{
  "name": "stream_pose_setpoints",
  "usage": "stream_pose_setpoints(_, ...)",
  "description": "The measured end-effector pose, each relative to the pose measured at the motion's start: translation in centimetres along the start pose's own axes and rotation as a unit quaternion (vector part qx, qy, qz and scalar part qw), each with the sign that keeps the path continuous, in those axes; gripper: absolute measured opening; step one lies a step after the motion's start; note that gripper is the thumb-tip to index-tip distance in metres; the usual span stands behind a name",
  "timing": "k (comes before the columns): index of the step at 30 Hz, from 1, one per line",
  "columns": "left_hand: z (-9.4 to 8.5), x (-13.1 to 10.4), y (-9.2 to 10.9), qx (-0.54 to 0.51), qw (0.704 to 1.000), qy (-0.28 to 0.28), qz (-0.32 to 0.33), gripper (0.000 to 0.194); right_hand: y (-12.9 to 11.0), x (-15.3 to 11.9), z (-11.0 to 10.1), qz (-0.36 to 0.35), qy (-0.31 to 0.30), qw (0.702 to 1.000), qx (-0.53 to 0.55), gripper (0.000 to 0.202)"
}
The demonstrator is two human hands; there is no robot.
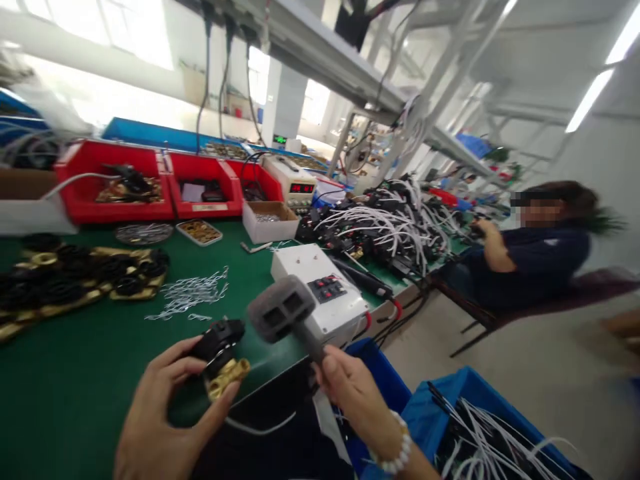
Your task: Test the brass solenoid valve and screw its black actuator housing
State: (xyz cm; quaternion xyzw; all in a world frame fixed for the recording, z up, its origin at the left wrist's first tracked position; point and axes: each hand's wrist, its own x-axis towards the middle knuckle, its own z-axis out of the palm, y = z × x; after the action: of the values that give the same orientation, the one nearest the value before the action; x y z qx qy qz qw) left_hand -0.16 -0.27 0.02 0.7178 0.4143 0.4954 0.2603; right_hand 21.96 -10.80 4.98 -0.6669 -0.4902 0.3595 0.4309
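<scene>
Brass, black plastic, grey plastic
Your valve (223, 357) pairs shiny brass with matt black plastic; the plug (281, 310) looks dull grey plastic, the mat (75, 373) smooth green.

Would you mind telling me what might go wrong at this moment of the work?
The left hand pinches the black-and-brass valve over the green table's edge; a slip might drop it. The grey connector in the right hand trails a cable that may snag. White wires crowd the bench nearby.
</scene>
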Motion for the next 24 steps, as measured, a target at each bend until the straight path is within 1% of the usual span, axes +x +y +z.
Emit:
stream_pose_setpoints(1,-0.2,0.0,0.0,0.003,1.0,-0.008,-0.01,0.034,0.0,0.2,-0.3,0.006,-0.004,1.0,-0.007,0.061)
stream_pose_setpoints(3,-0.4,0.3,0.3,0.012,1.0,-0.001,0.001,0.029,-0.2,0.7,-0.9,0.02,-0.028,0.998,-0.057,0.059)
stream_pose_setpoints(5,-0.4,0.6,0.7,0.025,1.0,0.006,0.014,0.027,-0.7,1.0,-1.3,0.023,-0.064,0.99,-0.126,0.059)
stream_pose_setpoints(7,-0.4,0.8,1.1,0.026,1.0,0.008,0.014,0.026,-1.4,1.2,-1.7,0.021,-0.082,0.982,-0.168,0.06)
stream_pose_setpoints(9,-0.4,0.8,1.3,0.015,1.0,0.008,0.005,0.026,-2.1,1.2,-2.2,0.021,-0.064,0.985,-0.156,0.061)
stream_pose_setpoints(11,-0.4,0.8,1.3,0.004,1.0,0.006,-0.002,0.027,-2.8,1.2,-2.6,0.017,-0.022,0.993,-0.117,0.062)
stream_pose_setpoints(13,-0.4,0.8,1.2,0.003,1.0,0.004,-0.004,0.029,-3.3,1.2,-2.7,0.004,0.01,0.996,-0.093,0.062)
stream_pose_setpoints(14,-0.4,0.8,1.2,0.001,1.0,0.003,-0.004,0.029,-3.5,1.2,-2.5,-0.002,0.013,0.995,-0.097,0.062)
stream_pose_setpoints(15,-0.3,0.8,1.1,0.0,1.0,0.002,-0.004,0.029,-3.6,1.4,-2.4,-0.006,0.0,0.994,-0.113,0.062)
stream_pose_setpoints(18,-0.2,0.9,1.1,-0.004,1.0,0.004,-0.004,0.028,-3.9,1.9,-1.8,-0.015,-0.083,0.974,-0.212,0.061)
stream_pose_setpoints(19,-0.2,1.0,1.1,-0.005,1.0,0.004,-0.005,0.028,-4.1,2.1,-1.8,-0.025,-0.102,0.965,-0.241,0.061)
stream_pose_setpoints(20,-0.2,1.0,1.1,-0.007,1.0,0.004,-0.005,0.028,-4.3,2.2,-1.9,-0.037,-0.108,0.959,-0.259,0.061)
stream_pose_setpoints(21,-0.2,1.0,1.1,-0.007,1.0,0.004,-0.005,0.028,-4.5,2.3,-2.0,-0.05,-0.097,0.958,-0.265,0.061)
stream_pose_setpoints(24,-0.2,0.9,1.1,-0.005,1.0,0.007,-0.005,0.028,-4.9,2.3,-2.3,-0.088,-0.017,0.967,-0.239,0.061)
